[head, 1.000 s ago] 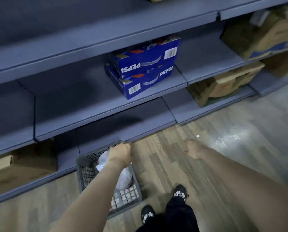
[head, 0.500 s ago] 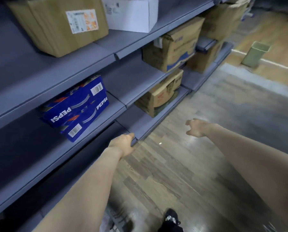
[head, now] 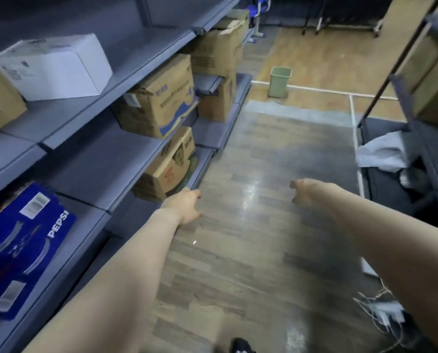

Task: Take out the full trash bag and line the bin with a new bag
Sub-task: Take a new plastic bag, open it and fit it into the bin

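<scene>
Bin far ahead, well beyond both empty hands' grip.

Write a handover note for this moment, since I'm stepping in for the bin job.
Left hand: holds nothing, fingers loosely curled, out over the wood-pattern floor by the grey metal shelving.
Right hand: also holds nothing, loosely curled.
Pale green plastic bin: stands upright at the far end of the aisle, out of reach; no liner shows at its rim.
Done: nothing can be confirmed from this view.
Left: walk to the bin, check it, fit a new bag; none is in hand.
</scene>
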`<action>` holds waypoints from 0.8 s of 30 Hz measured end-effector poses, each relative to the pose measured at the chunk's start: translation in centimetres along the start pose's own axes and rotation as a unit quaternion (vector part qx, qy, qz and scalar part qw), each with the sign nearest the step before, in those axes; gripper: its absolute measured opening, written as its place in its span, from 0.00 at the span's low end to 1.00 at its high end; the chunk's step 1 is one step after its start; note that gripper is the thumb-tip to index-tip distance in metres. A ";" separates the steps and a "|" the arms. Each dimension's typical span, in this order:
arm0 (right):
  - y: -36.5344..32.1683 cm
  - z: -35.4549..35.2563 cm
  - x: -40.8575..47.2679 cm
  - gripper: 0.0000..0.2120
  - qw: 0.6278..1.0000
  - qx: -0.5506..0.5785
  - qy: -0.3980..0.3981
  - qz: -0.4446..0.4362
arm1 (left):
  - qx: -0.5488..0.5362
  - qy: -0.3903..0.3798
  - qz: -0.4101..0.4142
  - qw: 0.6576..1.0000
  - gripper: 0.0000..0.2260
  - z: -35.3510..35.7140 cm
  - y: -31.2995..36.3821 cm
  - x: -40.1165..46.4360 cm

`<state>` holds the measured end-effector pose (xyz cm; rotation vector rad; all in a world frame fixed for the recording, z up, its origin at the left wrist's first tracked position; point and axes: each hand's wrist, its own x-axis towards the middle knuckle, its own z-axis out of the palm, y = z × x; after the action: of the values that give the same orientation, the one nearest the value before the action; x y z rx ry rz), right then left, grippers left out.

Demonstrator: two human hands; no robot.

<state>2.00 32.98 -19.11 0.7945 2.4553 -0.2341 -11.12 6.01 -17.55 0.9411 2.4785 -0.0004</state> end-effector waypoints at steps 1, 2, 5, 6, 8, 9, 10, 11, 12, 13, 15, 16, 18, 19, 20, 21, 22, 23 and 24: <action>1.4 0.3 -0.1 0.26 1.000 0.008 -0.003 0.014 | 0.010 -0.003 0.014 1.000 0.24 -0.2 1.0 0.8; 2.7 0.6 -0.2 0.26 0.999 0.018 -0.010 0.027 | 0.019 -0.006 0.028 0.999 0.24 -0.4 2.1 1.5; 6.4 1.3 -0.5 0.26 0.996 0.052 -0.016 0.067 | 0.056 -0.015 0.068 0.996 0.24 -1.0 5.1 4.0; 7.6 1.5 -0.7 0.26 0.995 0.063 -0.016 0.080 | 0.067 -0.019 0.078 0.994 0.25 -1.2 6.1 4.9; 9.7 1.7 -0.9 0.27 0.991 0.081 -0.020 0.104 | 0.089 -0.030 0.100 0.990 0.26 -1.8 8.0 6.5; 10.9 1.7 -0.9 0.28 0.989 0.090 -0.021 0.118 | 0.106 -0.038 0.119 0.987 0.26 -2.3 9.2 7.6; 12.0 1.7 -0.8 0.28 0.986 0.098 -0.021 0.133 | 0.125 -0.042 0.137 0.982 0.27 -2.9 10.3 8.7; 13.0 1.6 -0.8 0.29 0.983 0.103 -0.019 0.148 | 0.141 -0.041 0.155 0.977 0.27 -3.8 11.5 9.9; 13.9 1.3 -0.9 0.28 0.980 0.109 -0.019 0.165 | 0.149 -0.033 0.171 0.973 0.28 -4.8 12.7 11.1; 14.7 1.1 -0.8 0.27 0.977 0.117 -0.017 0.179 | 0.150 -0.021 0.187 0.971 0.28 -5.9 13.9 12.2; 15.8 0.3 -0.5 0.26 0.970 0.127 -0.015 0.205 | 0.139 0.002 0.221 0.965 0.27 -8.0 15.9 14.3; 16.2 -0.1 -0.2 0.24 0.967 0.130 -0.013 0.217 | 0.136 0.009 0.238 0.962 0.27 -8.8 16.7 15.3; 17.0 -1.0 0.8 0.20 0.961 0.133 -0.009 0.240 | 0.140 0.011 0.265 0.954 0.27 -10.1 17.8 17.2; 17.3 -1.4 1.4 0.19 0.959 0.138 -0.004 0.248 | 0.144 0.007 0.275 0.951 0.27 -10.4 18.1 18.2; 17.4 -2.0 2.0 0.18 0.957 0.145 0.002 0.253 | 0.152 0.000 0.281 0.948 0.27 -10.7 18.2 19.2; 17.6 -2.4 2.7 0.19 0.955 0.152 0.009 0.255 | 0.163 -0.007 0.283 0.945 0.27 -10.9 18.2 20.2; 17.6 -2.9 3.4 0.21 0.953 0.159 0.014 0.257 | 0.176 -0.014 0.282 0.943 0.27 -11.0 18.1 21.3; 17.7 -3.3 4.1 0.22 0.952 0.165 0.019 0.258 | 0.189 -0.021 0.277 0.942 0.27 -11.2 18.0 22.4; 17.8 -3.6 4.7 0.23 0.950 0.171 0.023 0.260 | 0.201 -0.027 0.270 0.941 0.27 -11.5 17.9 23.5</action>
<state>7.60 50.87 -18.63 1.5738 2.1713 -0.4482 -20.18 36.27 -14.81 1.7417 2.1269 -0.3544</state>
